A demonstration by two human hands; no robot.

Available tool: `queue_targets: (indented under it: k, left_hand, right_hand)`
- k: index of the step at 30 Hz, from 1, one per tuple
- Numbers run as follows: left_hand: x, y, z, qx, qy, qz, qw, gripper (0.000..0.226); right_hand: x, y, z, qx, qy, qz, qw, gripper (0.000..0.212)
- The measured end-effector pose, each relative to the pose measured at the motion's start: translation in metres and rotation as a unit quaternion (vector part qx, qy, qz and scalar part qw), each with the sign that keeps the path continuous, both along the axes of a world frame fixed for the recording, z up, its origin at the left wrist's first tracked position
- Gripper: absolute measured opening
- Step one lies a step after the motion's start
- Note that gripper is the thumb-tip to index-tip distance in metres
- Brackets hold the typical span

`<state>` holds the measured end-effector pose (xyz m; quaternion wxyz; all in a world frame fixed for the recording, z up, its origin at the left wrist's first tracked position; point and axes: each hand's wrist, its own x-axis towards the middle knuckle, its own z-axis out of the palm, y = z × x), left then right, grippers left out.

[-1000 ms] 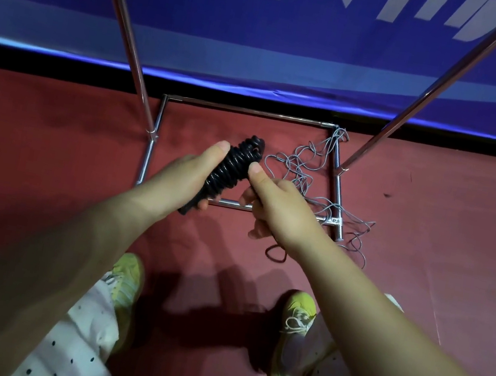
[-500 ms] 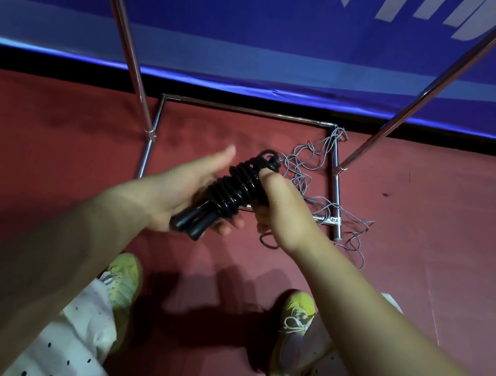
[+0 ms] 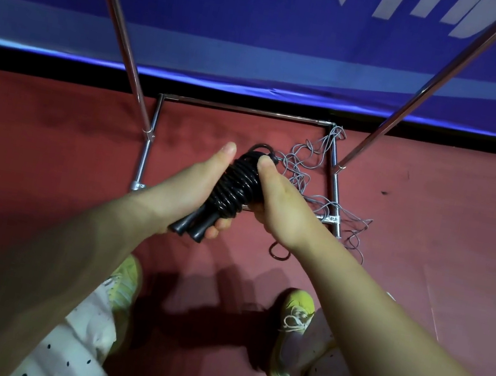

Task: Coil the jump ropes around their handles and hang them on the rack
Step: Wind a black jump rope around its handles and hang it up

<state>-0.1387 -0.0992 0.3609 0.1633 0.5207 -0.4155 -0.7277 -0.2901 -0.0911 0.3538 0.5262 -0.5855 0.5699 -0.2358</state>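
Both hands grip the coiled black jump rope [image 3: 235, 185] above the floor: left hand [image 3: 193, 188] clamped round its handles, right hand [image 3: 279, 206] round the coils. A grey rope [image 3: 317, 180] lies tangled on the rack [image 3: 334, 196] base, far right.

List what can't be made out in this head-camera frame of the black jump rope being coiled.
- Rack: its top bar is cut off by the upper edge of the head view, so any hanging spot is unseen.
- Black jump rope: the free end is hidden behind the right hand.
- Left hand: most fingers are hidden under the handles.
- Grey rope: tangled; its handles cannot be found.
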Motion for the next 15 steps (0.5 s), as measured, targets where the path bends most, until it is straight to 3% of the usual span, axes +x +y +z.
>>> queue_targets:
  k: [6,10,15]
  left_hand:
    - [0.0023,0.0032,-0.0088,-0.098,-0.135,0.007,0.986,0.075]
    - [0.0062,0.0014,-0.0102,-0.101,-0.142,0.009,0.985,0.065]
    - [0.0064,-0.0006,-0.0105,-0.107,-0.132,-0.007,0.985,0.058]
  right_hand:
    - [-0.0004,0.0007,-0.0016,0.048,0.072,0.027,0.996,0.053]
    - [-0.0026,-0.0001,-0.0023,0.088,0.141,0.003,0.986,0.075]
    - [-0.0052,-0.0037,-0.0034,0.076,0.166,-0.037,0.983,0.073]
